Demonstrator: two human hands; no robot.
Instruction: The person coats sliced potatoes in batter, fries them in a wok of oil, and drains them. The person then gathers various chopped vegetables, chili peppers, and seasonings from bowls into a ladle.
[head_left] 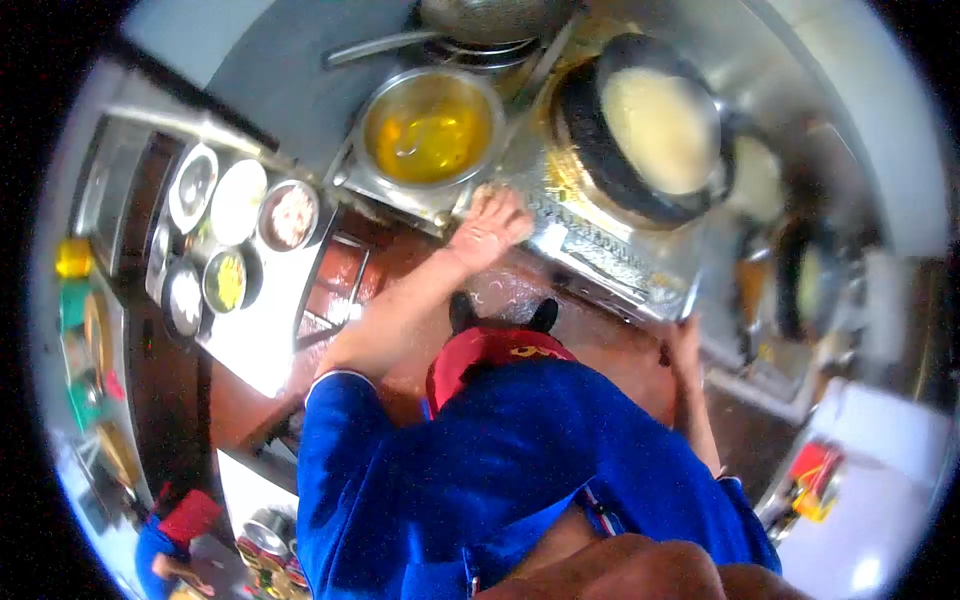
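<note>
My left hand (pixel 490 225) rests on the front edge of the stove (pixel 610 250), fingers stretched out and holding nothing. Just beyond it stands a steel bowl (pixel 432 128) with yellow liquid, like oil, and a curved metal piece inside. To the right, a large dark pan (pixel 585 115) sits over the stove with a pale cream-coloured round mass (pixel 660 130) in it; whether that is liquid or solid I cannot make out. My right hand (pixel 683 345) is low at the stove's front right corner. Its fingers are blurred, and what they touch is unclear.
On a white counter (pixel 265 345) at left stand several bowls, one with chopped green food (pixel 226 280). A long-handled pan (pixel 490 18) is at the back. More dark pans (pixel 805 280) stand to the right. Another person (pixel 170 545) in blue and red is at lower left.
</note>
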